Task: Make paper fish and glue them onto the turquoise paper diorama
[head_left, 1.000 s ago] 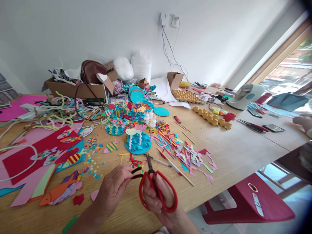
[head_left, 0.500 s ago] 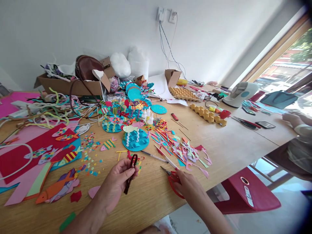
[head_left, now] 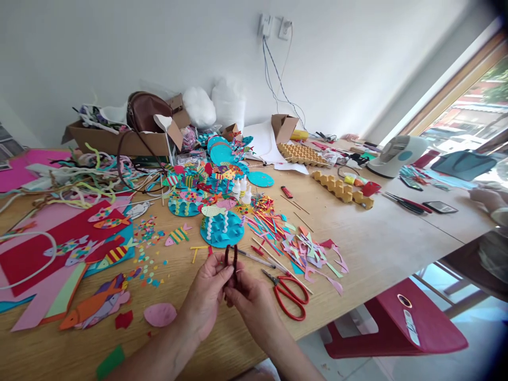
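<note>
My left hand (head_left: 204,293) pinches a folded dark brown pipe cleaner (head_left: 235,256), whose two ends stick up side by side above the fingers. My right hand (head_left: 253,302) is closed on its lower part, the fingertips of both hands nearly meeting. Red-handled scissors (head_left: 291,296) lie on the table just right of my right hand. Behind the hands stands a round blue base (head_left: 222,233) with paper waves, white twisted posts and a paper fish (head_left: 213,210) on top. A pen (head_left: 254,258) and a thin stick (head_left: 293,275) lie between the base and the scissors.
Paper scraps (head_left: 313,248) spread to the right, near egg-carton strips (head_left: 341,189). Paper fish (head_left: 93,307) and coloured sheets (head_left: 43,254) cover the left. White glue bottles (head_left: 245,196) stand behind the base. A red stool (head_left: 424,323) is beside the table; another person's hand (head_left: 488,196) rests far right.
My right hand has left the scissors, which now lie on the table, and has moved left to the pipe cleaner. My left hand has shifted slightly right with it.
</note>
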A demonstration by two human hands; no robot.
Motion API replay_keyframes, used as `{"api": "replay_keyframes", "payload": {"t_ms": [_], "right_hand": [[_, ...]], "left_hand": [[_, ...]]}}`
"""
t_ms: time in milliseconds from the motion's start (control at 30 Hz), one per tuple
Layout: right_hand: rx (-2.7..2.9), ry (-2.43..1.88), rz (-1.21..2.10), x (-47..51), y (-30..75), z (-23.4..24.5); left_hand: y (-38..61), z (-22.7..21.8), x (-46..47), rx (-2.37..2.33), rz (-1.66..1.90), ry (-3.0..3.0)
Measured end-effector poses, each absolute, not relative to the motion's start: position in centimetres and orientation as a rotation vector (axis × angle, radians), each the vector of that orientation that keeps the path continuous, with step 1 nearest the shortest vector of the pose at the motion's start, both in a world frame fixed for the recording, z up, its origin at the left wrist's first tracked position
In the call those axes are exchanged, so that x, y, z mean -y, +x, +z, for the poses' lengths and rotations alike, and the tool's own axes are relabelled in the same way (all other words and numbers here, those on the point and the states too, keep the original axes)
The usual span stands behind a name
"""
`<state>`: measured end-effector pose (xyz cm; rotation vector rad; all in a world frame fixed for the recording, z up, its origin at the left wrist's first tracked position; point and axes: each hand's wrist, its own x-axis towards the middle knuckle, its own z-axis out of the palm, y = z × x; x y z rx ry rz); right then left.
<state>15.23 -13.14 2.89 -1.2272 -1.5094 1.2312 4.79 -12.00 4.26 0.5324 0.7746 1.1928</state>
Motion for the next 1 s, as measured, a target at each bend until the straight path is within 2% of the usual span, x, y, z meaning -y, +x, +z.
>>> {"api": "replay_keyframes", "payload": {"t_ms": [167, 267, 333, 433, 667, 867, 1000], "right_hand": [[1.897, -1.562, 1.037, 12.7, 18.2, 4.0], [2.154, -1.914, 0.680, 12.5, 20.7, 4.5], [2.270, -2.104, 0.527, 12.4, 21.8, 4.5], [2.382, -2.244, 0.478, 12.4, 22.3, 4.3], [2.382, -2.221, 0.483, 12.3, 23.0, 4.4], [2.347, -2.112, 0.444, 11.9, 24.1, 5.0], [2.345, -1.940, 0.476, 12.2, 23.8, 5.9]], "left_hand": [[3.9, 4.3, 11.5, -0.802, 1.233, 0.480], [3.1, 4.4, 11.3, -0.828, 1.243, 0.430], [2.7, 4.4, 11.6, -0.848, 1.202, 0.431], [2.5, 3.9, 12.3, -0.957, 1.047, 0.586], [3.0, 1.8, 12.9, -1.210, 0.477, 1.338], [3.4, 1.5, 12.4, -1.320, 0.249, 1.849], [2.9, 2.4, 11.9, -1.382, 0.286, 1.967]]}}
